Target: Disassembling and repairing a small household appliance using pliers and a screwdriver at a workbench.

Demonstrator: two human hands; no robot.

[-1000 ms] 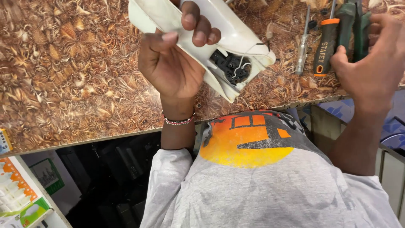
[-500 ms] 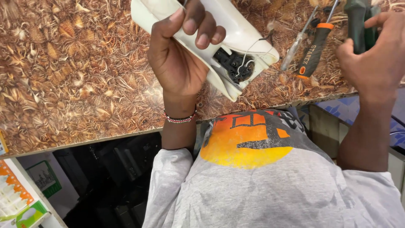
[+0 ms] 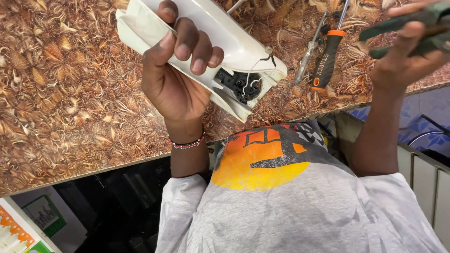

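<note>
My left hand (image 3: 176,77) grips a white plastic appliance housing (image 3: 234,44), tilted over the patterned brown tabletop (image 3: 61,93). Its open end faces me and shows a black terminal block with thin white wires (image 3: 241,84). My right hand (image 3: 405,56) is raised at the upper right, closed around the dark green handles of a plier-like tool (image 3: 422,30) that runs partly out of view. Between the two hands a screwdriver with a black and orange handle (image 3: 328,56) lies on the table, with a slimmer metal screwdriver (image 3: 309,51) beside it.
The table's front edge (image 3: 117,164) runs diagonally just before my chest. Below it is a dark space, with colourful printed boxes (image 3: 28,229) at the lower left. A pale panelled cabinet (image 3: 422,178) and blue patterned fabric (image 3: 422,112) stand at the right.
My left hand has turned the white housing and brought it nearer. My right hand has lifted the green-handled tool off the table, leaving the orange screwdriver lying there.
</note>
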